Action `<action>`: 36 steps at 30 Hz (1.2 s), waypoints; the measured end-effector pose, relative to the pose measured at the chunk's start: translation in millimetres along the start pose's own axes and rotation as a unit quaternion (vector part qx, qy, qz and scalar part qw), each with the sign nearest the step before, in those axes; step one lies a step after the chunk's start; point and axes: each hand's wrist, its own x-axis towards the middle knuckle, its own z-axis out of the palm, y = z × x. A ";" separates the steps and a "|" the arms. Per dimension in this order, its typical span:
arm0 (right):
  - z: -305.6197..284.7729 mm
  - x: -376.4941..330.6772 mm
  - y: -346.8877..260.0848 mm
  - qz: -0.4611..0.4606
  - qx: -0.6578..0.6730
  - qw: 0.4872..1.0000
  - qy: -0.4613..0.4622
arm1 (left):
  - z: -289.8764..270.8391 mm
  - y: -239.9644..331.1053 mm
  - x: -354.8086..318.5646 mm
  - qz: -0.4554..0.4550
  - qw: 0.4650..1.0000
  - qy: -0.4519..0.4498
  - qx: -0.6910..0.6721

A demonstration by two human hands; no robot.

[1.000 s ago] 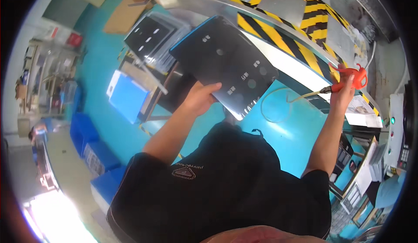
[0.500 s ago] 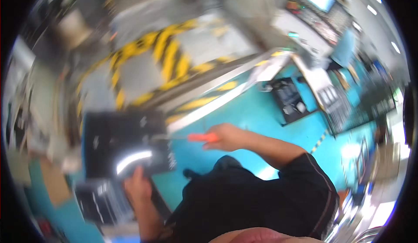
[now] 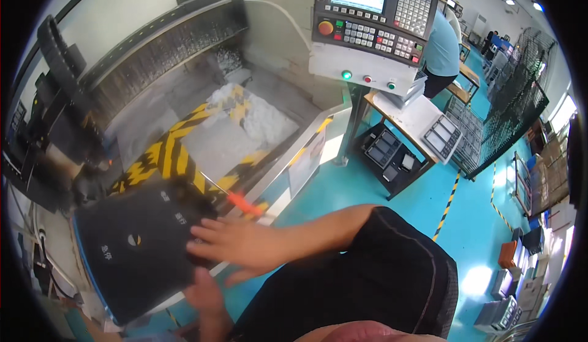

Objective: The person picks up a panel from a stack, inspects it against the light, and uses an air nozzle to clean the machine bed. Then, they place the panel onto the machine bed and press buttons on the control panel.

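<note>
A black panel with white markings, a round mark and a blue left edge lies at the lower left. My right hand rests over its right side, fingers stretched out and apart. Just beyond that hand is a tool with an orange handle and a thin metal shaft, pointing at the machine bed; it appears outside the fingers, and what supports it is unclear. My left hand is at the panel's near right edge, partly out of sight, with its visible fingers extended.
Behind the panel, a machine bed carries yellow-black striped tape and pale residue. A control console with a lit screen stands beyond it. A worktable holds framed parts. Farther back is a person in a light blue shirt.
The view has swung up and right and become sharper. My right hand, earlier gripping the orange handle, now lies spread over the panel. My left hand remains by the panel's near edge.
</note>
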 end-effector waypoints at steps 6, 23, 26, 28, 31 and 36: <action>-120.9 -51.5 101.2 0.225 0.449 0.849 0.165 | 154.0 79.3 64.2 0.304 0.923 -0.041 0.232; -523.2 -329.3 305.7 0.358 -0.293 0.698 0.547 | 192.0 17.1 58.2 -0.131 0.970 -0.134 -0.157; -525.9 -342.8 329.1 0.339 -0.144 0.756 0.541 | 196.5 15.2 56.7 -0.125 0.971 -0.125 -0.159; -533.5 -364.7 344.5 0.332 -0.215 0.747 0.534 | 200.4 13.4 58.7 -0.124 0.971 -0.119 -0.167; -528.8 -366.7 352.3 0.343 -0.239 0.727 0.544 | 197.3 9.7 57.6 -0.122 0.969 -0.125 -0.174; -521.0 -360.2 345.4 0.364 -0.231 0.710 0.556 | 197.6 7.9 59.2 -0.126 0.969 -0.118 -0.176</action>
